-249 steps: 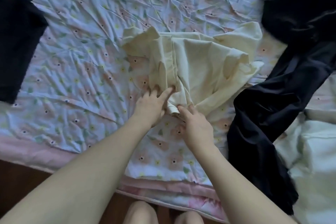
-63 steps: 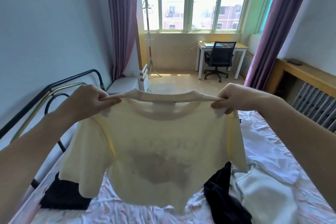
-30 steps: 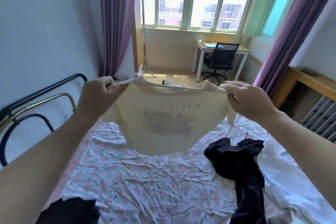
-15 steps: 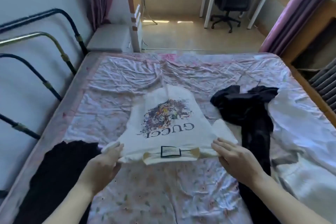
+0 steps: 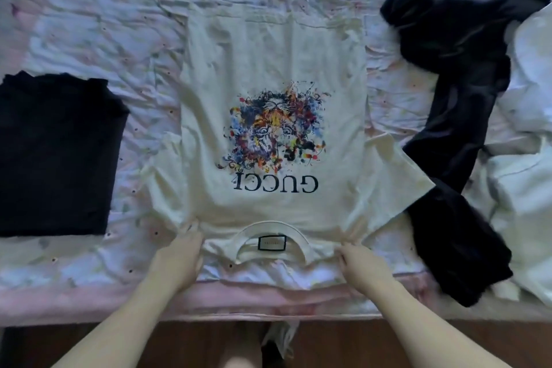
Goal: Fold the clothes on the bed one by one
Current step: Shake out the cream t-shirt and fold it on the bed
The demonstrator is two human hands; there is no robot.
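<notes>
A cream T-shirt (image 5: 268,54) lies spread flat on the bed, print side up, with a colourful splash graphic and black lettering. Its collar and label face me near the bed's front edge; both short sleeves stick out sideways. My left hand (image 5: 179,254) pinches the fabric at the shirt's left shoulder beside the collar. My right hand (image 5: 363,266) pinches the other shoulder, and creases fan out from both grips. A folded black garment (image 5: 56,155) lies on the left. A crumpled black garment (image 5: 454,98) sprawls on the right, touching the shirt's right sleeve.
Rumpled white clothes (image 5: 525,158) are heaped at the far right. The wrinkled floral sheet (image 5: 104,24) covers the bed, and its pink front edge (image 5: 89,305) runs across below my hands. Dark wooden floor (image 5: 388,343) shows beneath that.
I held the T-shirt up by its shoulders, then laid it down flat on the bed, print up. My view has dropped from the room to straight down on the shirt.
</notes>
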